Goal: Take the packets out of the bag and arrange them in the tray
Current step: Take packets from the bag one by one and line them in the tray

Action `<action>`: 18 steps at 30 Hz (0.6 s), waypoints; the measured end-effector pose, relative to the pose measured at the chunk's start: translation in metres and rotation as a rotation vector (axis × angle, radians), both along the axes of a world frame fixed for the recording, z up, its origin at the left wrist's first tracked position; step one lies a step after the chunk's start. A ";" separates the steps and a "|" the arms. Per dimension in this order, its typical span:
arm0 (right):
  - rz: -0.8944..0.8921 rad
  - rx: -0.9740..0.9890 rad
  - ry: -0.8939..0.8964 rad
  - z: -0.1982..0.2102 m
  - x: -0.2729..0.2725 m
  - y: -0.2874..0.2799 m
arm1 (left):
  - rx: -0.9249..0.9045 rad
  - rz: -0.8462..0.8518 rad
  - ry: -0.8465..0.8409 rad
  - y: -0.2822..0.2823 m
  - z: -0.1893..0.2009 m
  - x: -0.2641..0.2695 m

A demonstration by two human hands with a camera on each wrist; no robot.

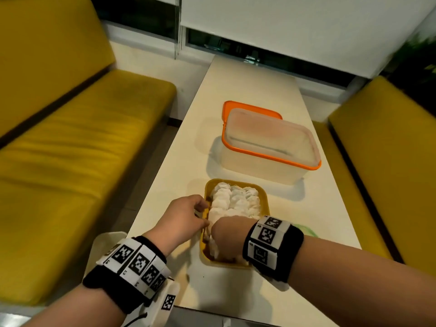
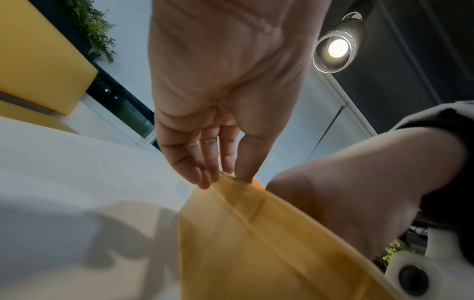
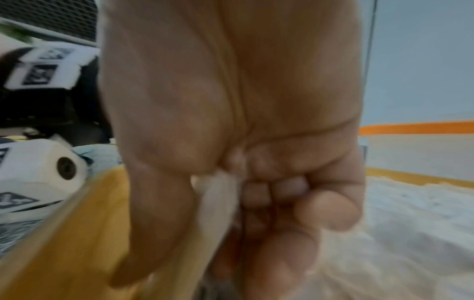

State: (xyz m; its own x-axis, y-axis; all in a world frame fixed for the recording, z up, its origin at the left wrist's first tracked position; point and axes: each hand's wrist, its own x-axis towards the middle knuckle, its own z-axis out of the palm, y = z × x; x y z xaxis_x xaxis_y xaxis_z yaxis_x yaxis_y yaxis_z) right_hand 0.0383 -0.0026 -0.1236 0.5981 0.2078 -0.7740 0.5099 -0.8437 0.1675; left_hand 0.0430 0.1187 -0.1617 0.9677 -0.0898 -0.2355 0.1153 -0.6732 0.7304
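Note:
A yellow tray [image 1: 265, 197] lies on the white table, filled with rows of white packets [image 1: 236, 201]. My left hand [image 1: 200, 213] pinches the tray's left rim; the left wrist view shows the thumb inside and the fingers outside the yellow tray wall [image 2: 256, 243], with the left hand [image 2: 225, 178] closed on its edge. My right hand [image 1: 224, 241] reaches down into the near end of the tray. In the right wrist view, the right hand [image 3: 220, 213] has curled fingers and thumb gripping a white packet [image 3: 218, 188] beside the tray wall [image 3: 77, 233].
A clear container with an orange rim [image 1: 266, 147] stands behind the tray, with an orange lid [image 1: 238, 107] at its back. Something white and crumpled [image 1: 103, 241] lies by the table's near left corner. Yellow benches [image 1: 70, 161] flank the narrow table [image 1: 247, 79].

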 end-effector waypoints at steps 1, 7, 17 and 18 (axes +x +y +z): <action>-0.012 0.017 0.005 0.009 0.002 -0.002 | 0.024 -0.011 -0.002 0.000 0.001 0.001; -0.167 0.451 -0.265 0.051 -0.002 -0.038 | 0.232 -0.059 -0.066 -0.012 0.021 0.001; -0.829 0.519 -0.458 0.026 -0.063 -0.219 | 0.138 -0.287 -0.256 -0.105 0.059 -0.020; -0.873 0.499 -0.459 0.018 -0.068 -0.228 | 0.147 -0.299 -0.259 -0.113 0.058 -0.020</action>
